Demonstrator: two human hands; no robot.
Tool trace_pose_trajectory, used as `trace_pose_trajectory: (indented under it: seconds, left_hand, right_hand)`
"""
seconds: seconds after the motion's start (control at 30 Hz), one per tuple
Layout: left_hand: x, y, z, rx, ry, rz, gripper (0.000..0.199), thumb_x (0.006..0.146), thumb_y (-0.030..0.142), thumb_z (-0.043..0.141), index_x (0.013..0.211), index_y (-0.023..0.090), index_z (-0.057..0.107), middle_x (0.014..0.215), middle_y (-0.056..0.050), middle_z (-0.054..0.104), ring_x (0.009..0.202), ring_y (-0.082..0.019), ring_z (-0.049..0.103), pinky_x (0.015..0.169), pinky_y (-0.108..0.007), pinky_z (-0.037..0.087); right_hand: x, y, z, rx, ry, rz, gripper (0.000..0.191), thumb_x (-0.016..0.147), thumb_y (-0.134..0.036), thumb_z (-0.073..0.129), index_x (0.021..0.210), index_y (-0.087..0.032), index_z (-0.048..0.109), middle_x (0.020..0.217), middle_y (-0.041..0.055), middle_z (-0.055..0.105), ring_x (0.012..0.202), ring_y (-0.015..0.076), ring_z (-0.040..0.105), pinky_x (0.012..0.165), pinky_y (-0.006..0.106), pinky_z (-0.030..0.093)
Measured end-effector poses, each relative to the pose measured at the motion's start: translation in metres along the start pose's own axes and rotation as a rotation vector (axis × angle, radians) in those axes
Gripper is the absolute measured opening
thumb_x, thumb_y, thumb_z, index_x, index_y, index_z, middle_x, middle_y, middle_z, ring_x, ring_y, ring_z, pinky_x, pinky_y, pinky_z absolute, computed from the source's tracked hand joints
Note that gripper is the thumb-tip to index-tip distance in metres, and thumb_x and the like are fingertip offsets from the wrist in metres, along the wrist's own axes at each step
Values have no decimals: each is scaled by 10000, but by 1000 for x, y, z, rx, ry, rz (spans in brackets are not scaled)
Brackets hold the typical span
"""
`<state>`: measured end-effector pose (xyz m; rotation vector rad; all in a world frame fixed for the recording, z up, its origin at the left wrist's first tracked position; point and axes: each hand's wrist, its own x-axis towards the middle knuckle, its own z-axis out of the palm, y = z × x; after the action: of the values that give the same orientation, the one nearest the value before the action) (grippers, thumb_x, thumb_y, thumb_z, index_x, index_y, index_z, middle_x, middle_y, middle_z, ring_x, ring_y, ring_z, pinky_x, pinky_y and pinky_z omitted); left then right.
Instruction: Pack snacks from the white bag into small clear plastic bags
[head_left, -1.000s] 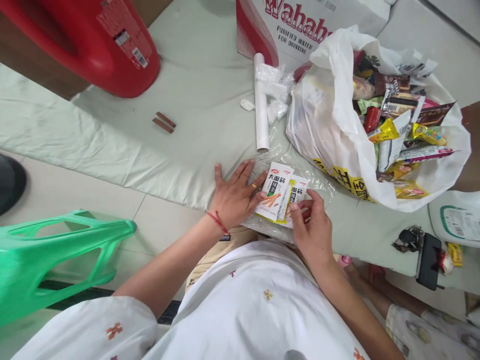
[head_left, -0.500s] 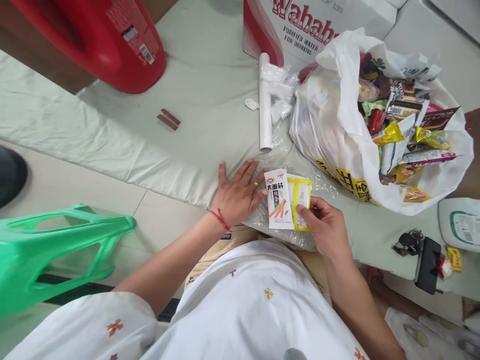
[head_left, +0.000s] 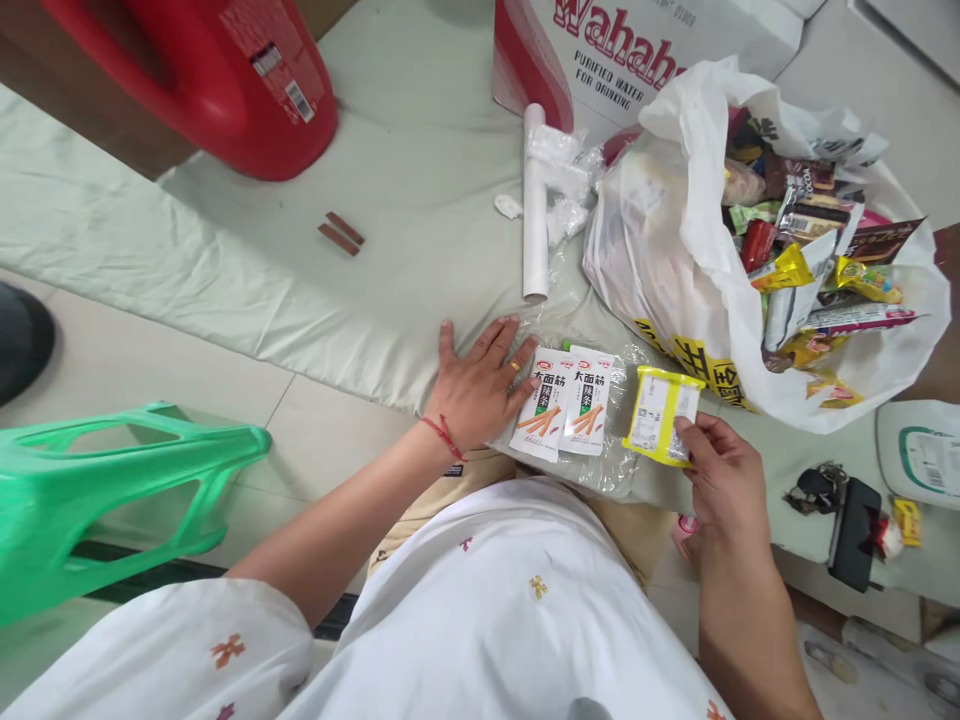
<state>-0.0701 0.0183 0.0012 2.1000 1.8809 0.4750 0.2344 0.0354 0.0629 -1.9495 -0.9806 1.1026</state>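
Counting 2 white snack packets (head_left: 590, 402), 1 yellow-edged packet (head_left: 660, 415), 2 bare hands (1 left hand (head_left: 480, 390), 1 right hand (head_left: 724, 485)), 1 ring (head_left: 515, 366), 1 red bracelet (head_left: 444, 440), 2 brown strips (head_left: 345, 229), 1 white tube (head_left: 535, 205), 1 printed carton (head_left: 607, 75), 1 white shopping bag (head_left: 652, 240) with several wrapped snacks (head_left: 814, 218), too overlapped for an exact number, 1 red jug (head_left: 262, 110), 1 green stool (head_left: 45, 490), 1 black phone (head_left: 855, 535), 1 key bunch (head_left: 816, 488), 1 green-labelled container (head_left: 892, 440), 1 small yellow wrapper (head_left: 907, 521)
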Motion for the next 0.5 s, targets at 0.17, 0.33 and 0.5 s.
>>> trace_pose_trajectory:
  seconds: [0.17,0.33,0.5]
  left_hand:
    - [-1,0,1,6,6,10,562,1096,491,332,1596,287,484,1723,-130,346,1575,-362,383,1233,-826,-21]
    - [-1,-1,3,27,10,11,554,1110,446,285,1610,287,462,1725,-125,343,1580,-345,381,1236,-822,-23]
    - [-1,0,2,36,7,20,553,1115,401,255,1624,284,435,1725,-126,339,1586,-335,373,1239,-821,-7]
  right_hand:
    - [-2,10,-15,-510,174,-356,602,800,-559,742,1238,-149,702,1085,127,711,591,145,520,627,362,484]
    - [-46,0,47,-681,-102,-767,397,1027,-518,519,1225,-220,691,1069,120,705,855,245,665,791,396,552]
    - [-64,-2,115,-819,-206,-668,643,975,-550,602,1464,-137,543,1085,199,728,868,325,718,709,415,565]
